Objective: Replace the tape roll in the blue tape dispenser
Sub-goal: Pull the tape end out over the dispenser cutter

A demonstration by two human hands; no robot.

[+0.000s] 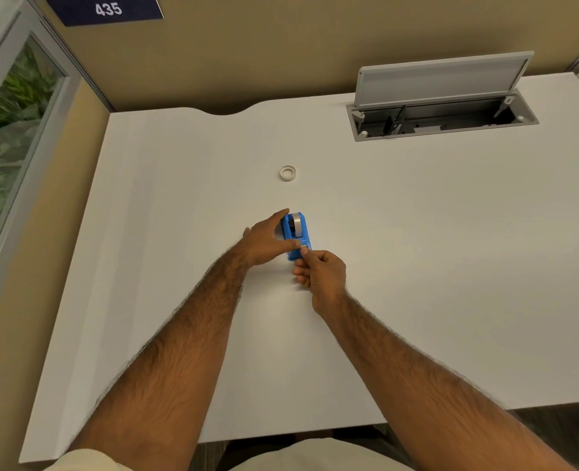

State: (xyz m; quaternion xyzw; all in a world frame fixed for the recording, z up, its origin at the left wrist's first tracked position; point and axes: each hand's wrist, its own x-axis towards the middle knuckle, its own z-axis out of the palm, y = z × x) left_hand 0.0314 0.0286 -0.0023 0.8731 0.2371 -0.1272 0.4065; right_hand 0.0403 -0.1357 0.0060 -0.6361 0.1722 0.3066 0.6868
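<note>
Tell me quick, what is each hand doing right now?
Left hand: grips the blue tape dispenser, thumb and fingers around it.
Right hand: fingers curled, pinching what looks like the tape end at the dispenser's near end.

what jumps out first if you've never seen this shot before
The blue tape dispenser in the middle of the white desk, gripped by the left hand while the right hand pinches at its near end. Beyond it lies a small white ring, and an open cable hatch gapes at the far right.
</note>
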